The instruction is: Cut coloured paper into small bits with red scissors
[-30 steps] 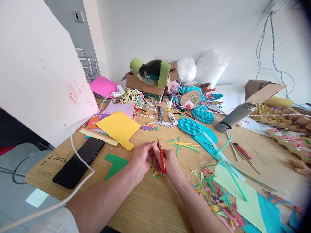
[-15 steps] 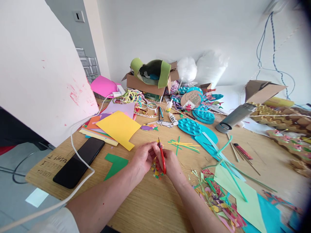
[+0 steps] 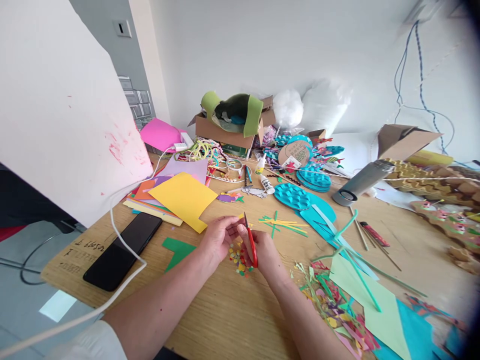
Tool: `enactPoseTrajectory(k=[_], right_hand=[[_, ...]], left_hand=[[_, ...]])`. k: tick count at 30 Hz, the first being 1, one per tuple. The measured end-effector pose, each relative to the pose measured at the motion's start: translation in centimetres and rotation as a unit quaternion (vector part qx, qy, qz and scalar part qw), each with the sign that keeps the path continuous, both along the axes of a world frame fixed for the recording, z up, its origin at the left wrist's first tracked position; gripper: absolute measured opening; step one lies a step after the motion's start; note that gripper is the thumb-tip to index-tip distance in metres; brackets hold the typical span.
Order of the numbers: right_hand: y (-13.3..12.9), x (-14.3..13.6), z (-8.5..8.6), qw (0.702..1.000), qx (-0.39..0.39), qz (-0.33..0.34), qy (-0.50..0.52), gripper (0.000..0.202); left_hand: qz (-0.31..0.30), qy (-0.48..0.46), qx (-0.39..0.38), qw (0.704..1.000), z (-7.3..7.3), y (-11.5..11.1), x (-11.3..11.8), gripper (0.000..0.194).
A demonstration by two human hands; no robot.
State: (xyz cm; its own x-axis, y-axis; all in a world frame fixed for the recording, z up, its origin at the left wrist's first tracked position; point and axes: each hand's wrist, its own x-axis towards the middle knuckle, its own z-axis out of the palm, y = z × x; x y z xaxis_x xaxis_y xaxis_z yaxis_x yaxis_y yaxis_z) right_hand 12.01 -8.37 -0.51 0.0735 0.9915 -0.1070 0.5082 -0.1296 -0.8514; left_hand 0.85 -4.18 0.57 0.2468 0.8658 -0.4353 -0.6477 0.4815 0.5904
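My right hand [image 3: 264,250] is keeping its fingers closed around one pair of red scissors [image 3: 252,248], the blades [image 3: 246,221] pointing beyond them. My left hand [image 3: 219,236] is pinching one yellow scrap [image 3: 241,216] beside the blades, its fingers nearly together.

Saw a black phone [image 3: 108,265] at lower left, a metal flask [image 3: 364,181] at right, a wall switch [image 3: 123,28] upper left.
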Motion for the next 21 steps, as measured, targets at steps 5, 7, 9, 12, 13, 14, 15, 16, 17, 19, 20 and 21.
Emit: enactPoseTrajectory(k=[5, 7, 9, 12, 13, 14, 15, 16, 17, 19, 20, 21], right_hand=[[-0.1, -0.1, 0.5, 0.999, -0.037, 0.011, -0.013, 0.065], [-0.1, -0.2, 0.8, 0.999, -0.043, 0.018, -0.018, 0.065], [-0.2, -0.3, 1.0, 0.999, -0.043, 0.028, -0.018, 0.064], [-0.3, -0.3, 1.0, 0.999, -0.038, 0.035, -0.015, 0.062], [-0.2, -0.3, 1.0, 0.999, -0.035, 0.036, -0.016, 0.062], [-0.2, -0.2, 1.0, 0.999, -0.033, 0.035, -0.019, 0.062], [-0.2, -0.2, 0.9, 0.999, -0.031, 0.034, -0.023, 0.061], [-0.2, -0.2, 0.9, 0.999, -0.029, 0.034, -0.026, 0.062], [-0.2, -0.2, 0.9, 0.999, -0.028, 0.034, -0.027, 0.062], [-0.2, -0.3, 0.9, 0.999, -0.027, 0.035, -0.025, 0.062], [-0.2, -0.3, 1.0, 0.999, -0.028, 0.035, -0.024, 0.062], [-0.2, -0.3, 1.0, 0.999, -0.029, 0.034, -0.023, 0.061]], left_hand=[[-0.026, 0.064, 0.070, 0.995, 0.0, 1.4, -1.3, 0.011], [-0.041, 0.091, 0.084, 0.991, 0.1, 1.8, -1.7, 0.013], [-0.065, 0.109, 0.093, 0.988, 0.2, 2.0, -2.0, 0.014], [-0.108, 0.119, 0.107, 0.981, 0.4, 2.0, -2.1, 0.015], [-0.119, 0.119, 0.111, 0.979, 0.4, 2.0, -2.2, 0.015], [-0.128, 0.118, 0.114, 0.978, 0.5, 2.0, -2.2, 0.014], [-0.133, 0.116, 0.116, 0.977, 0.5, 2.0, -2.2, 0.014], [-0.136, 0.115, 0.117, 0.977, 0.6, 2.0, -2.2, 0.013], [-0.137, 0.115, 0.117, 0.977, 0.6, 2.1, -2.2, 0.013], [-0.138, 0.115, 0.118, 0.977, 0.7, 2.1, -2.2, 0.012], [-0.138, 0.115, 0.118, 0.977, 0.7, 2.1, -2.2, 0.012], [-0.138, 0.114, 0.118, 0.977, 0.8, 2.1, -2.3, 0.013]])
